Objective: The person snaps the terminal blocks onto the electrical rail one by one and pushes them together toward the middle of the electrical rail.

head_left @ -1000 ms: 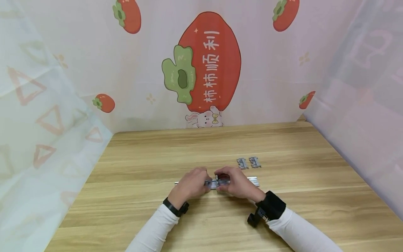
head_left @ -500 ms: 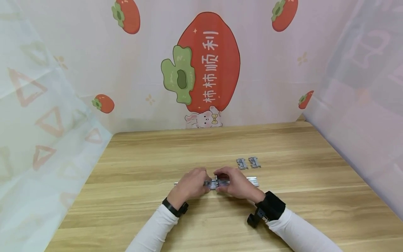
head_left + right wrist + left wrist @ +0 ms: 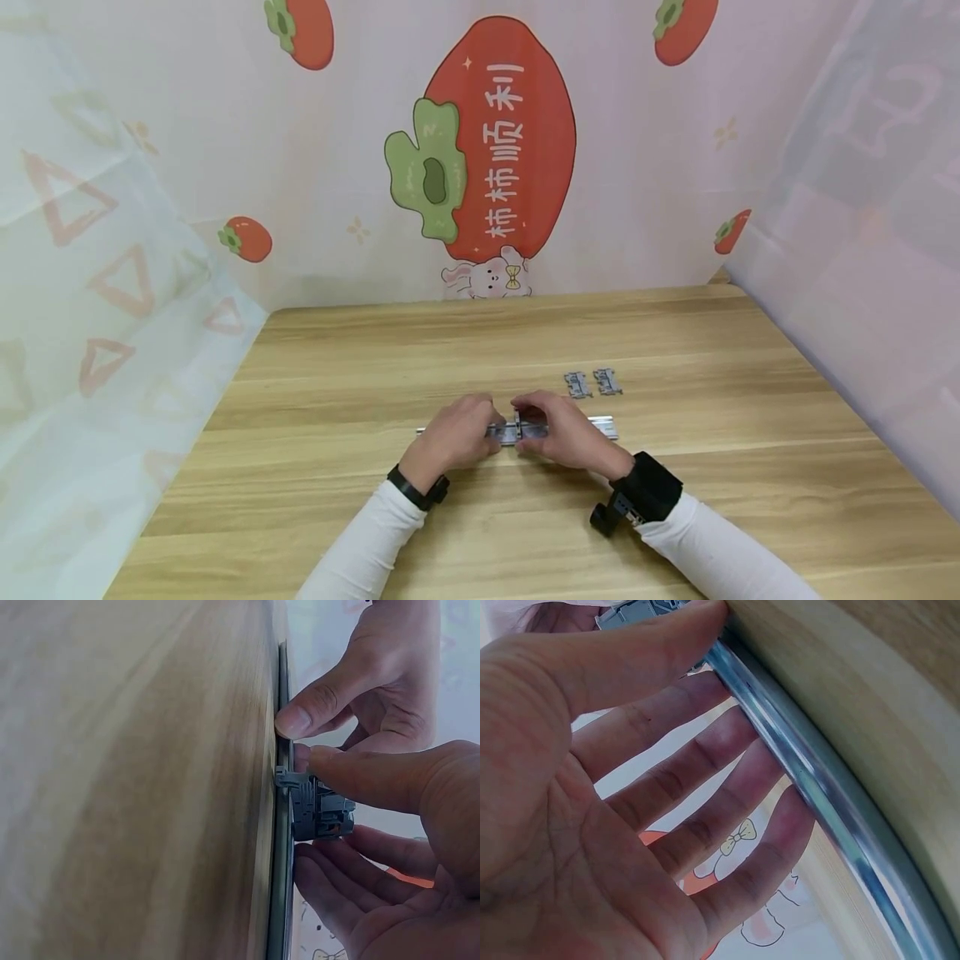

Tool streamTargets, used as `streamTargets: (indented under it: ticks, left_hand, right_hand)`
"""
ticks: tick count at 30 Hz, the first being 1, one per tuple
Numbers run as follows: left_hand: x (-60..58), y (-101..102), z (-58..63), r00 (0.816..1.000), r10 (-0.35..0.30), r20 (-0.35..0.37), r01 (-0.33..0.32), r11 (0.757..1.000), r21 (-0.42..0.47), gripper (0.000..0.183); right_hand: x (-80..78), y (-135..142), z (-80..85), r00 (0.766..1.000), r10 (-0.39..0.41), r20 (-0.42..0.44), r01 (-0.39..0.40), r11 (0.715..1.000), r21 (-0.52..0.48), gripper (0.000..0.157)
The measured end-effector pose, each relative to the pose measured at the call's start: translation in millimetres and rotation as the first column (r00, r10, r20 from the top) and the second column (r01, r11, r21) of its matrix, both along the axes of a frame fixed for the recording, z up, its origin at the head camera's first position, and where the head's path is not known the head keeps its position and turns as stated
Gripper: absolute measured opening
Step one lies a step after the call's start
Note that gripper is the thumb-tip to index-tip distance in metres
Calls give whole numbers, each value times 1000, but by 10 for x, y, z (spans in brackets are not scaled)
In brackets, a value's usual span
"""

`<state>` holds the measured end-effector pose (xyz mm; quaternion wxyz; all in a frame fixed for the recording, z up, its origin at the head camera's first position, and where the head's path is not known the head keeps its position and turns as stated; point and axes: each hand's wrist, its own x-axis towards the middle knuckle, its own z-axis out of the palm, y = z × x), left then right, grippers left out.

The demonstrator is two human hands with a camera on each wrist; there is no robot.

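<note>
The left hand (image 3: 454, 430) arched over the rail (image 3: 504, 434) left of its middle, wrist low on the near side, its thumb on the rail's near edge and its four fingers bent and slightly fanned, tips against the far edge; the gap was only as wide as the rail it gripped. Next, the block (image 3: 321, 810) stood upright across the rail, one foot at the near edge. The right hand (image 3: 568, 434) came over the rail from its right half, thumb on the near side of the block, fingers curled round its far side, pinching it. Beyond the rail's right end, two more blocks (image 3: 592, 383) lay flat on the table (image 3: 480, 533). The hands hid much of the rail's length; in the left wrist view the block was cut off and partly behind the thumb. Whether it was fully seated on the rail could not be told.
</note>
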<state>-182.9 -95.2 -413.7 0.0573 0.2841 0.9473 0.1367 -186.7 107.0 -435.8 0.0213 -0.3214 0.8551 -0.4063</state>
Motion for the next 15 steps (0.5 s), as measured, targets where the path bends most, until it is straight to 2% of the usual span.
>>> streamTargets:
  ticks: [15]
  left_hand:
    - [14,-1,22,1000,-5,-3,5,1000,9,9]
  right_hand:
    - [-3,-13,-9,999,3,33,-2,1000,-26,54]
